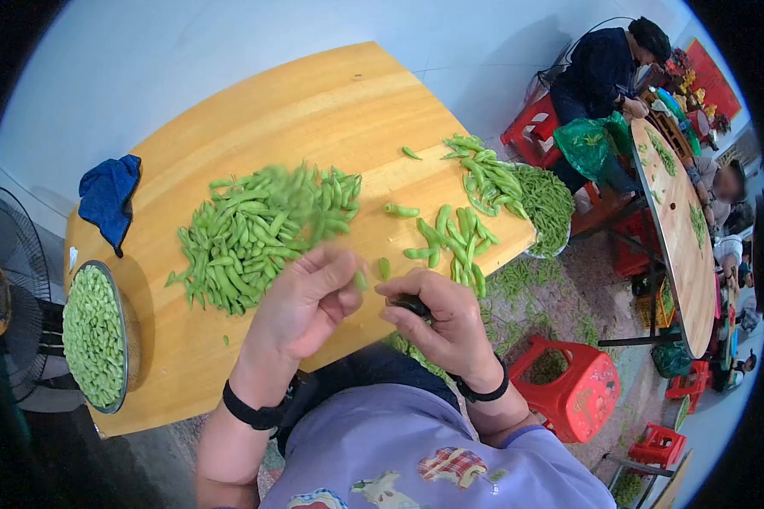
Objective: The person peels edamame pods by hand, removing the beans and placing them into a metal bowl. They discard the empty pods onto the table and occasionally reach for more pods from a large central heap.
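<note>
My left hand (pixel 310 297) is pinched around a green soybean pod (pixel 361 280) at its fingertips, slightly blurred by motion. Close beside it, my right hand (pixel 437 318) is closed on a small black-handled tool (pixel 412 304); its working end is hidden by the fingers. A pod (pixel 384 269) shows between the two hands. Beyond my left hand lies a big heap of soybean pods (pixel 246 229), with a motion-smeared patch over its upper right. Several loose pods (pixel 458 237) are scattered beyond my right hand on the wooden table (pixel 314 119).
A round bowl (pixel 132 339) full of pods stands at the table's left end by a fan (pixel 8 288). A blue cloth (pixel 109 199) lies at the left edge. Right are a basin of green trimmings (pixel 545 204), red stools (pixel 569 386) and people at another table (pixel 679 246).
</note>
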Demonstrator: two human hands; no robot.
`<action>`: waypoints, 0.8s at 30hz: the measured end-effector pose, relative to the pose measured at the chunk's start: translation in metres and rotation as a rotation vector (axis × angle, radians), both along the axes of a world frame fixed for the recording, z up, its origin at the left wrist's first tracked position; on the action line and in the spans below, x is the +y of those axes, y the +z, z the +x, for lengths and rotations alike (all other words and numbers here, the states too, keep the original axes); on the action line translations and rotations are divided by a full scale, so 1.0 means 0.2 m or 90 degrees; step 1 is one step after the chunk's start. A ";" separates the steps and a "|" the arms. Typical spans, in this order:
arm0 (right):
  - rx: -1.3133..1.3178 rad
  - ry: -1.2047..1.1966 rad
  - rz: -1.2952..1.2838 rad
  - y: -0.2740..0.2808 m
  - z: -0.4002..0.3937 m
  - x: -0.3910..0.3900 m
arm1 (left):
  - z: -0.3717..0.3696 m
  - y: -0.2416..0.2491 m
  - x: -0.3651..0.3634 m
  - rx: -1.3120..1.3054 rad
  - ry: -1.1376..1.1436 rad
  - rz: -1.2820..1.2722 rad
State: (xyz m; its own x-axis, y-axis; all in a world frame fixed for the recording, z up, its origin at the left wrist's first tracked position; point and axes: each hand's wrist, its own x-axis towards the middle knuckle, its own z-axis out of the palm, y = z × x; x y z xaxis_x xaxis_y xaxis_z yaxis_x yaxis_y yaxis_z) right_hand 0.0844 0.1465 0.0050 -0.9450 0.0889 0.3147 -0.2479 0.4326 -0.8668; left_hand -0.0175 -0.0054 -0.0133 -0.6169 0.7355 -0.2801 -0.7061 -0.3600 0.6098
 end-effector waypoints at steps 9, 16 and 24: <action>0.060 0.003 0.040 0.02 0.01 -0.02 | 0.07 0.01 0.02 0.082 0.016 -0.040; 0.072 -0.019 0.075 0.03 0.01 -0.06 | 0.09 0.04 0.02 0.127 0.049 -0.067; 0.028 -0.012 0.009 0.01 0.02 -0.04 | 0.10 0.03 -0.01 0.175 0.019 -0.037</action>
